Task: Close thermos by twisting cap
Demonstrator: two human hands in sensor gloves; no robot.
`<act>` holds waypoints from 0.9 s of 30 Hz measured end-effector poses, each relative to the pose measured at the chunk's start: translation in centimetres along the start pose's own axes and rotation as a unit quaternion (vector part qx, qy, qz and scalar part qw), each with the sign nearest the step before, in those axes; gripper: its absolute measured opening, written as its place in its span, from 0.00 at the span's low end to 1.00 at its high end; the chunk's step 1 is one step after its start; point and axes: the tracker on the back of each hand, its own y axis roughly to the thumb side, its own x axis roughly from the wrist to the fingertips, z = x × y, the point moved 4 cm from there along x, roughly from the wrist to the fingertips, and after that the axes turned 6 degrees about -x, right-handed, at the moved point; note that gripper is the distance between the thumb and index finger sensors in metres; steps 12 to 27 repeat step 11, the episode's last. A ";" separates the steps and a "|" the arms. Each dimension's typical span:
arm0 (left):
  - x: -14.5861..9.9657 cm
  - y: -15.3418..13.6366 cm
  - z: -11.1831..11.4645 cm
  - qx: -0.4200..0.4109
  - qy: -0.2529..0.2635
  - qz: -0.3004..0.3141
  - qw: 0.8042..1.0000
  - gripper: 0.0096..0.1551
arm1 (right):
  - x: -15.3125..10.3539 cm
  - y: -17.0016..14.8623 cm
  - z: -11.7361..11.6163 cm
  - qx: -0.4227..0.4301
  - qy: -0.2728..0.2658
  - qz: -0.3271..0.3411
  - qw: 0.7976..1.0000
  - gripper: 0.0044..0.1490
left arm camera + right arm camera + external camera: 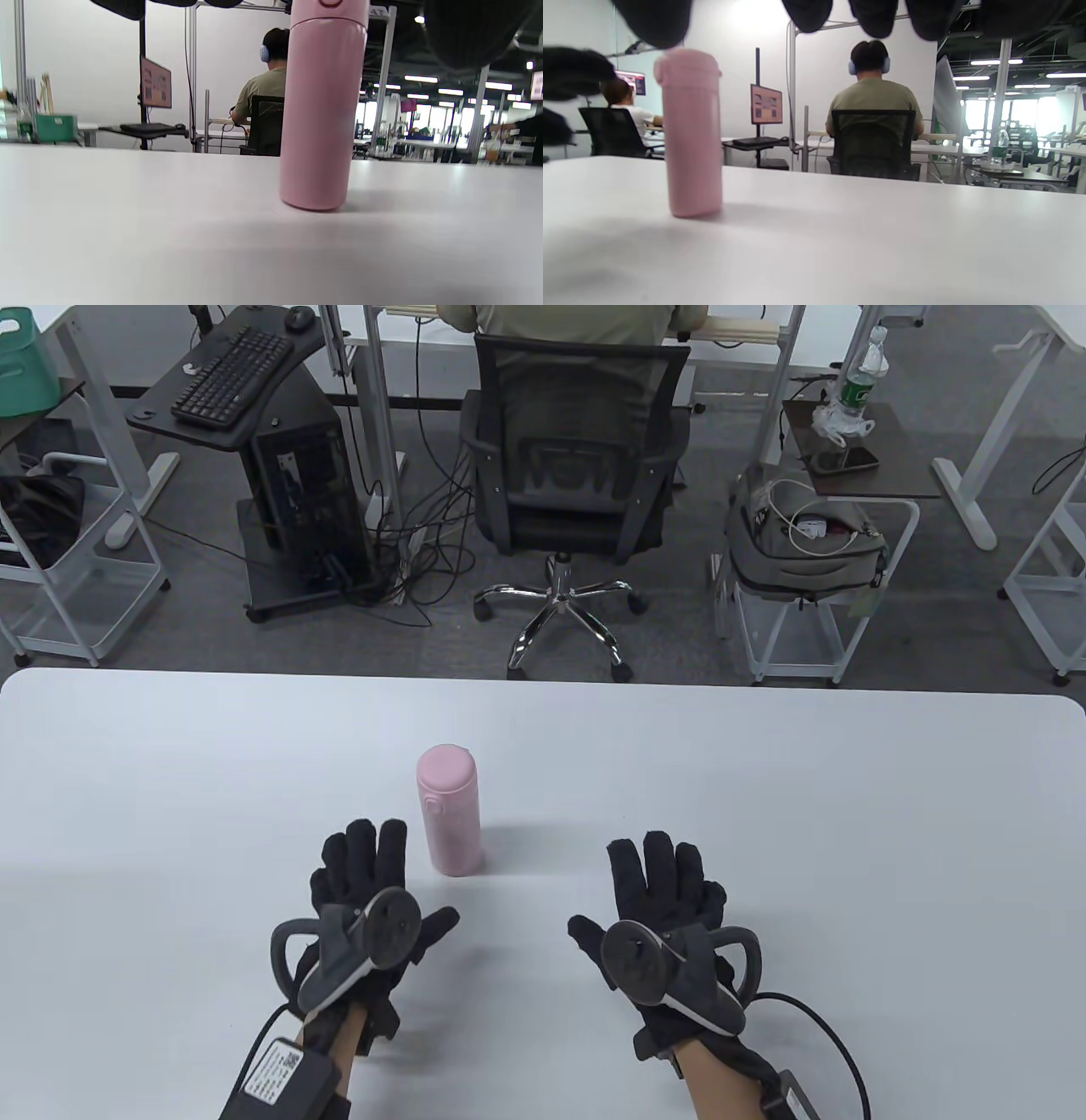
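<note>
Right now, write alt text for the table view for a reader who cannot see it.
A pink thermos stands upright with its cap on, on a white table. Two black-gloved hands lie open and flat nearer the viewer, the left hand just left of the thermos, the right hand farther right, neither touching it.

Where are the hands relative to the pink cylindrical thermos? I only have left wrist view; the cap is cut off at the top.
Observer: Table view shows the left hand just left of the pink cylindrical thermos, not touching it.
Operator: Right hand?
Observer: The right hand is open, palm down, further off to the thermos's right.
Operator: Cap on?
Observer: Right wrist view shows the pink cap sitting on top of the upright body.
</note>
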 end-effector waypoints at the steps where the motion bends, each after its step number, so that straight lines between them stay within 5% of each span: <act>1: -0.8 0.4 0.0 0.020 -0.003 0.006 1.000 0.68 | -0.3 0.2 -0.7 -0.011 0.002 0.000 1.000 0.59; 10: -1.8 2.1 1.5 0.057 -0.025 0.035 0.997 0.65 | -1.0 0.0 -4.8 -0.071 0.044 0.005 0.996 0.60; 27: -1.8 2.2 1.6 0.063 -0.025 0.037 0.997 0.65 | -1.0 -0.1 -4.9 -0.063 0.049 0.002 0.997 0.60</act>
